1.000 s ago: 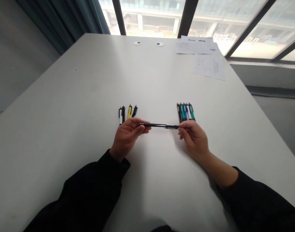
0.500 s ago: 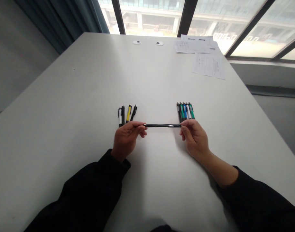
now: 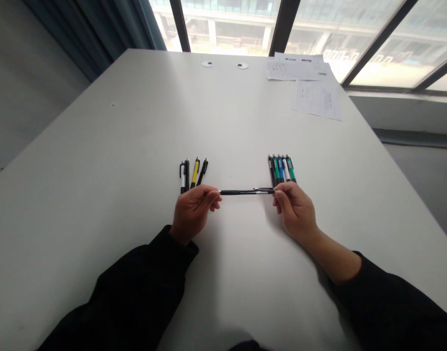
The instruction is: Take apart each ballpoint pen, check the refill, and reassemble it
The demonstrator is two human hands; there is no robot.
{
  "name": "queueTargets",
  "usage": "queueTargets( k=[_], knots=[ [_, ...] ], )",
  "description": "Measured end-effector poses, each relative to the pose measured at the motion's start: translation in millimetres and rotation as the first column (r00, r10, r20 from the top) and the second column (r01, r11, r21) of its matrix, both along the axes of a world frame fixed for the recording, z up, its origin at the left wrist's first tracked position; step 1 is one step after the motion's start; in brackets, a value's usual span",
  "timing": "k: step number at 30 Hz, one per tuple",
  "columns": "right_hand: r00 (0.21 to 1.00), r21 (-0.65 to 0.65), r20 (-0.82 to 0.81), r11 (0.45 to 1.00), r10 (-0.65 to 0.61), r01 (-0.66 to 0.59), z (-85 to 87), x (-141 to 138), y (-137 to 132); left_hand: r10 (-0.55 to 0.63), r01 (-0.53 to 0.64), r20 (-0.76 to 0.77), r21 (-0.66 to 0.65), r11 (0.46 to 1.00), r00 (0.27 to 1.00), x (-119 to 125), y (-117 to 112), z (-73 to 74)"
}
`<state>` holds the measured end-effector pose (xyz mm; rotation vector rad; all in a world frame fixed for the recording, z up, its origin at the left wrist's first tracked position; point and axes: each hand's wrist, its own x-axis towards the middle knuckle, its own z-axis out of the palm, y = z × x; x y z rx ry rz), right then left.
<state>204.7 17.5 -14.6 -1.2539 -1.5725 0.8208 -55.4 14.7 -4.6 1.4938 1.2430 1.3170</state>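
A black pen (image 3: 241, 192) is stretched level between my two hands, above the table. My left hand (image 3: 193, 212) pinches its tip end between thumb and fingers. At the clip end, my right hand (image 3: 295, 208) pinches it the same way. Beyond my left hand lie several pens: a white one (image 3: 183, 176), a yellow one (image 3: 195, 171) and black ones (image 3: 202, 171). Past my right hand sits a tight row of pens with a blue one (image 3: 281, 168), green ones (image 3: 290, 169), a white one and a black one. My hands hide the near ends of both groups.
The white table (image 3: 143, 136) reaches to the windows. Printed papers (image 3: 314, 97) lie at its far right corner. Two small white oval pieces (image 3: 242, 66) with dark spots sit at the far edge. A blue curtain (image 3: 135, 29) hangs at the back left.
The black pen has turned about its long axis, so its clip now shows along the far side. Both hands keep nearly the same place, the left shifted very slightly.
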Motion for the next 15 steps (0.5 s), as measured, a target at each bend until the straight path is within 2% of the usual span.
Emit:
queueTargets(
  k=[10, 15],
  knots=[
    [0.995, 0.034, 0.104, 0.999, 0.003, -0.006, 3.5, 1.4, 0.1, 0.025, -0.025, -0.118, 0.009, 1.0, 0.993, -1.8, -2.1, 1.7],
    [0.988, 0.065, 0.155, 0.998, 0.011, -0.021, 7.4, 0.3, -0.2, 0.009, -0.002, -0.185, 0.041, 0.999, 0.983, -2.5, -3.1, 5.5]
  ],
)
